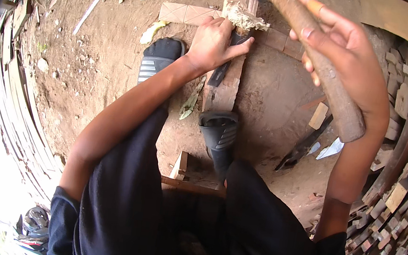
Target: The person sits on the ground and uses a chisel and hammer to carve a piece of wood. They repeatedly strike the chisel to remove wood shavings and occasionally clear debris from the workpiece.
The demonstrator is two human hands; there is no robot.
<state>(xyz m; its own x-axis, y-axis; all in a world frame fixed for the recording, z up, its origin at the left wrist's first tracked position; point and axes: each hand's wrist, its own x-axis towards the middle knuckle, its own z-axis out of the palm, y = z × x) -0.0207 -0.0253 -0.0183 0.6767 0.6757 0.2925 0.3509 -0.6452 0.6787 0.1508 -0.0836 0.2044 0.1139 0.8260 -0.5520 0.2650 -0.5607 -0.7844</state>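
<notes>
**Hand raised with a hammer over a held chisel**

My right hand [345, 53] is lifted high at the top right of the view, fingers curled loosely around the thick wooden handle of a hammer [320, 65]; its dark metal head sits just at the top edge. My left hand [217, 44] reaches forward with the arm nearly straight and closes around a dark chisel-like tool [220, 73], thumb stretched out to the right. The tool's upper end is hidden under my fingers, so I cannot tell exactly where it bites. It lies along a narrow wooden plank [225, 91] resting on the dirt ground [100, 57], just below a frayed, splintered end of wood [244, 17].

I am seated, knees apart, with one black sandal [157, 59] left of the plank and another [220, 132] pinning its near end. Stacked wood offcuts [396, 194] curve along the right.

I judge this the striking step: the tool is set, the hammer cocked. The next blow calls for a straight drop onto the tool's end, well apart from my left thumb.
</notes>
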